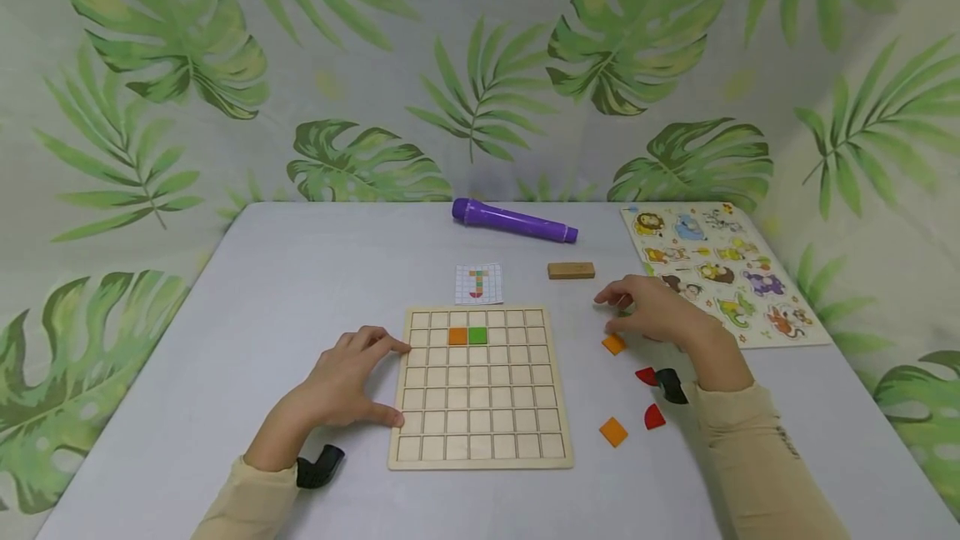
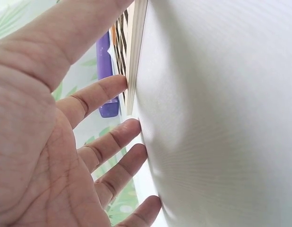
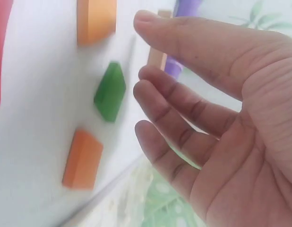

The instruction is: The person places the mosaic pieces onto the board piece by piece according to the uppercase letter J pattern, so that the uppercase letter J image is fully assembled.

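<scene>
My left hand (image 1: 341, 382) rests at the left edge of a wooden grid board (image 1: 480, 445), thumb and index fingertip touching its side, the other fingers extended on the tabletop. On the grid, an orange square tile (image 1: 457, 337) and a green square tile (image 1: 477, 336) lie side by side. My right hand (image 1: 660, 311) hovers right of the board, fingers loosely bent around nothing. Beneath it lie a green tile (image 3: 110, 92) and an orange tile (image 3: 83, 161), with another orange tile (image 3: 96, 21) nearby. Red quarter-round tiles (image 1: 654, 417) and an orange tile (image 1: 613, 432) lie nearer me.
A small printed pattern card (image 1: 479, 284) lies behind the board. A wooden block (image 1: 571, 271) and a purple toy microphone (image 1: 514, 221) sit farther back. At the right is an animal puzzle board (image 1: 757, 273). Leaf-printed fabric hangs behind the table.
</scene>
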Tool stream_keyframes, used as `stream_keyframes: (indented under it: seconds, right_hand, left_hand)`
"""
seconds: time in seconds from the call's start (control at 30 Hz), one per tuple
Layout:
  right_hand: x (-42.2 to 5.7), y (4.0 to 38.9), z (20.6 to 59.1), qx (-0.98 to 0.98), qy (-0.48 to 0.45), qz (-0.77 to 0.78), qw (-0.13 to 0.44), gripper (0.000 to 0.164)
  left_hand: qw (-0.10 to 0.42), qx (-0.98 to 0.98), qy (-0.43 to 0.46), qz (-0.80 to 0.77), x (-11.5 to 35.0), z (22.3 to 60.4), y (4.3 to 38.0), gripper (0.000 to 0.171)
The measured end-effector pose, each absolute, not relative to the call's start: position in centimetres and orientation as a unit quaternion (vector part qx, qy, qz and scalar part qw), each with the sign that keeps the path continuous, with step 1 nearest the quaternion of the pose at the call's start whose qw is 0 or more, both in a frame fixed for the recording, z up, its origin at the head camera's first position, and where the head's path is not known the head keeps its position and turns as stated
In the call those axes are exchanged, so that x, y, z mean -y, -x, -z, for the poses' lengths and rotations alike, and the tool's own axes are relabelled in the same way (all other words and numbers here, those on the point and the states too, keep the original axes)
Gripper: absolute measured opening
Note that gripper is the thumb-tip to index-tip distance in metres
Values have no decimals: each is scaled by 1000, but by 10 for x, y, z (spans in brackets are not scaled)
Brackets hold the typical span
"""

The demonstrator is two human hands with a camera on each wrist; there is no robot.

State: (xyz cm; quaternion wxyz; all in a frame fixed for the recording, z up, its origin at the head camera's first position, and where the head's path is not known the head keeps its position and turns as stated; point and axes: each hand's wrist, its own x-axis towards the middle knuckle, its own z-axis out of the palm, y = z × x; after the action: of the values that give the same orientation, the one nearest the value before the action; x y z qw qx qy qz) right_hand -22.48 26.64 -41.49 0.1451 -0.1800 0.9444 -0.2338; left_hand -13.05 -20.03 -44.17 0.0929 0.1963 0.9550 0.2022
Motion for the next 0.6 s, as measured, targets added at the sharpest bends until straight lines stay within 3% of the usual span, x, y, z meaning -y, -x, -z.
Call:
stream_keyframes:
  seconds: [0.23,0.6]
  right_hand:
    - [-278,222,412,-948,165,230,147,44]
    - [-282,209,420,-929,176,276,172,34]
  left_hand:
    - [92,-955,-197,-203,201,444,131,91]
    - [95,-956,-194,-199,201,444,131,91]
